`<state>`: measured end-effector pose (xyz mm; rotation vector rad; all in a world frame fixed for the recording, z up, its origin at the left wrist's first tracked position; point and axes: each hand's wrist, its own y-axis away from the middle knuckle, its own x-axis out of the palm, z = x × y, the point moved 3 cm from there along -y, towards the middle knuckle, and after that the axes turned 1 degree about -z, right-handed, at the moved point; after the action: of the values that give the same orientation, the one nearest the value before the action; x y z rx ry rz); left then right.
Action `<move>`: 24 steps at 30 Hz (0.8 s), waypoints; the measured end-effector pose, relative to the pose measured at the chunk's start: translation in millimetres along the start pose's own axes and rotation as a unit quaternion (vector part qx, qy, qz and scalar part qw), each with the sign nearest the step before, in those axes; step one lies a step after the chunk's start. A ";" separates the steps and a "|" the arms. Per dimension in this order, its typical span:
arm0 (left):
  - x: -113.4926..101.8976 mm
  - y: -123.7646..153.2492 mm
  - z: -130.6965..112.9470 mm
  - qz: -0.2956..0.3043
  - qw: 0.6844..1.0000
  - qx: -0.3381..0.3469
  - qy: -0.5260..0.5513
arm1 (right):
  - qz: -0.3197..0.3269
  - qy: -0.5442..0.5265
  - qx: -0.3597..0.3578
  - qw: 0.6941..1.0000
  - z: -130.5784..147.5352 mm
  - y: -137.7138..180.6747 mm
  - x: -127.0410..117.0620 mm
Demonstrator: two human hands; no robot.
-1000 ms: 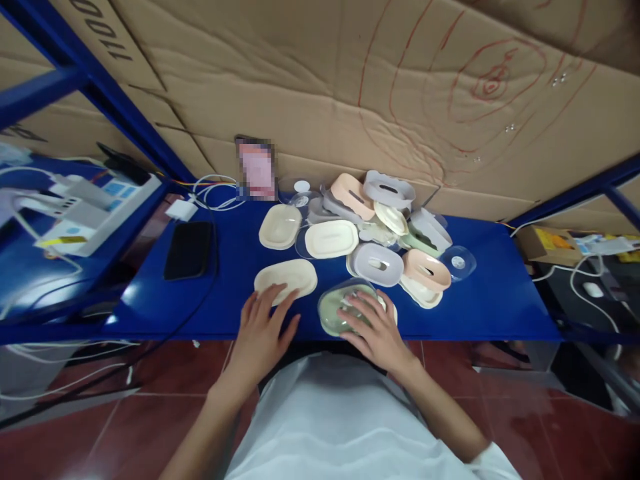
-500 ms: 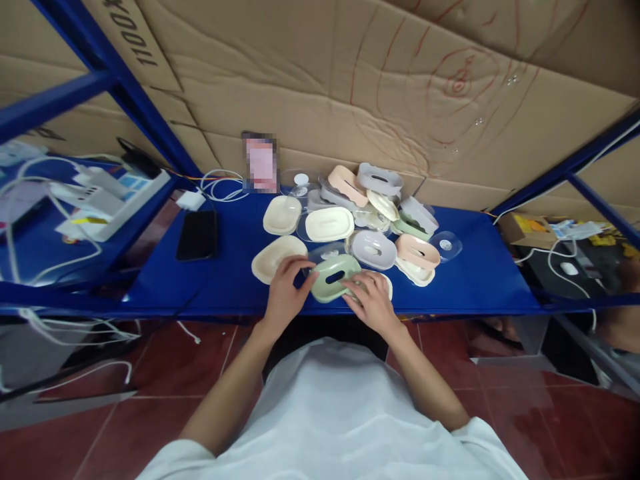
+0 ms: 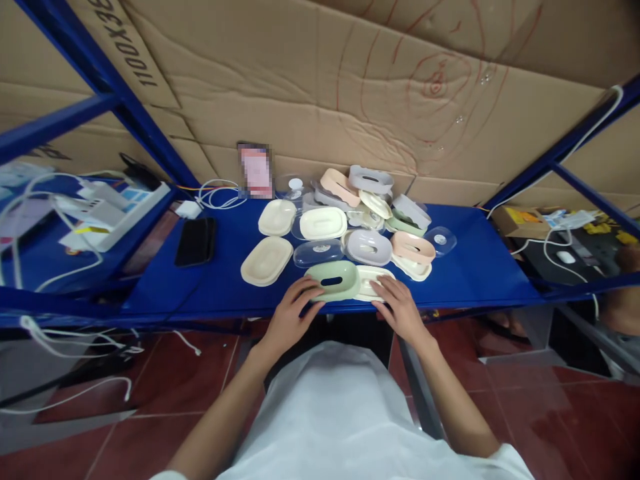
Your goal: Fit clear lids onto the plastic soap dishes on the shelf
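Note:
Near the front edge of the blue table, my left hand (image 3: 299,312) pinches the left end of a green oval soap dish (image 3: 345,283) with a slot in its floor. My right hand (image 3: 400,308) has its thumb and fingers on the right part of a cream soap dish tray (image 3: 369,288). The green piece's right end touches or slightly overlaps this cream tray. Just behind them lie a clear lid (image 3: 319,253) with a round label and a lilac soap dish (image 3: 369,247). Left of these sits a cream tray (image 3: 267,261).
More soap dish parts are heaped at the back, a peach one (image 3: 340,187) and a grey one (image 3: 371,179) among them. A black phone (image 3: 195,241) lies at left, beside a white charger (image 3: 189,209). Another phone (image 3: 257,171) leans on the cardboard wall (image 3: 280,87). Blue posts (image 3: 145,140) frame the table.
My right hand has moved from the green soap dish to the cream tray on its right. The green dish now lies beside that tray, exposing the clear lid behind. The view has shifted slightly.

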<state>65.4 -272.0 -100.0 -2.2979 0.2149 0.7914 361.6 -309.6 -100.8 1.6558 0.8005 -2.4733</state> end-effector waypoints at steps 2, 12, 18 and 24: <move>3.9 -6.8 -1.5 -0.002 1.000 0.004 0.007 | -0.013 -0.040 0.013 0.999 4.8 -3.3 6.2; 22.7 -30.5 -7.7 0.131 0.985 0.090 -0.070 | -0.057 -0.059 -0.034 0.996 14.4 -21.4 12.9; 28.9 -24.6 -11.0 0.134 0.984 0.096 -0.060 | -0.012 -0.066 -0.026 0.997 2.5 -24.1 9.8; -1.8 -27.2 4.7 0.013 0.993 0.054 -0.103 | -0.014 -0.026 -0.021 0.999 12.1 -22.9 10.9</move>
<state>71.4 -248.6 -86.4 -2.1000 0.1903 0.9994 339.3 -292.7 -98.1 1.5696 0.8693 -2.4905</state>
